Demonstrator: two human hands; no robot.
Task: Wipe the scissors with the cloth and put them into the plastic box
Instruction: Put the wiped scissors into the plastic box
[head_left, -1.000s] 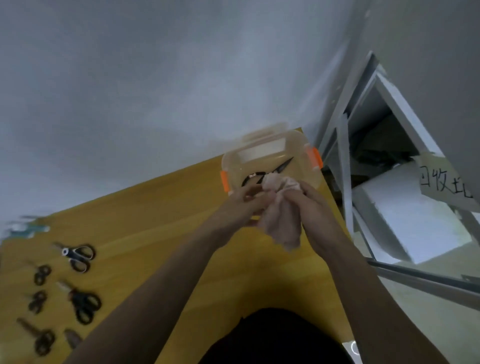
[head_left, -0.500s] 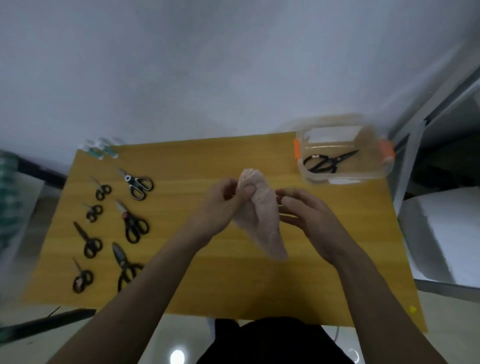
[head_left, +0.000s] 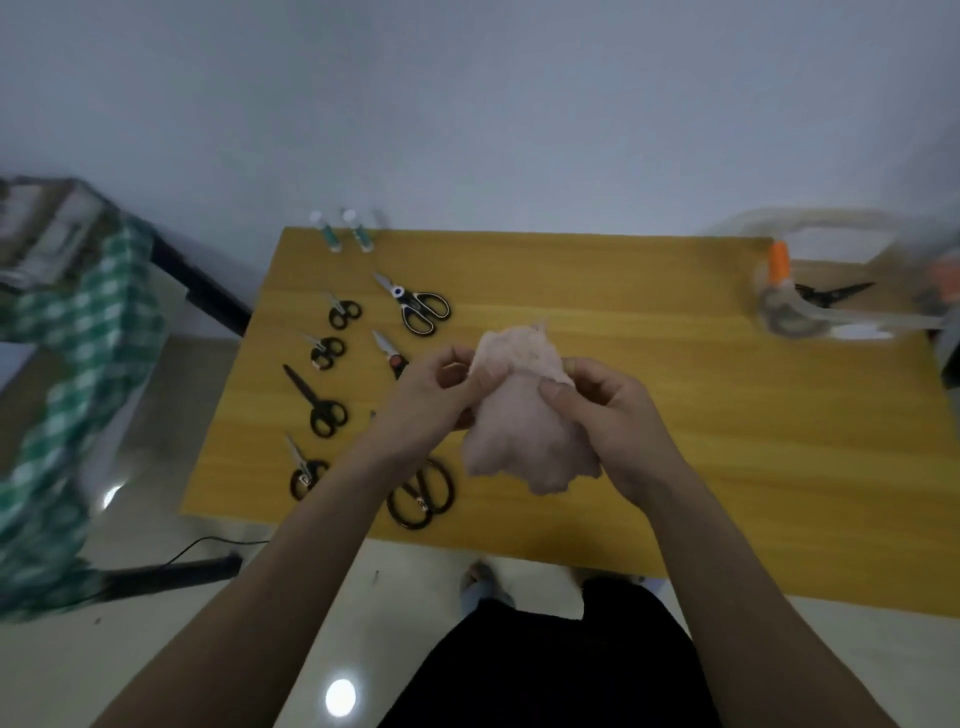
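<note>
Pink cloth (head_left: 524, 415) hangs above the yellow table (head_left: 675, 415), pinched by the left hand (head_left: 431, 395) and gripped by the right hand (head_left: 613, 415). Black scissors (head_left: 423, 309) lie loose at the table's left (several pairs). One pair (head_left: 836, 291) sits inside the plastic box (head_left: 789, 312), far right.

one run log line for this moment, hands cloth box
left hand: pinches cloth | right hand: grips cloth | plastic box: one pair inside | loose scissors: on table, untouched
</note>
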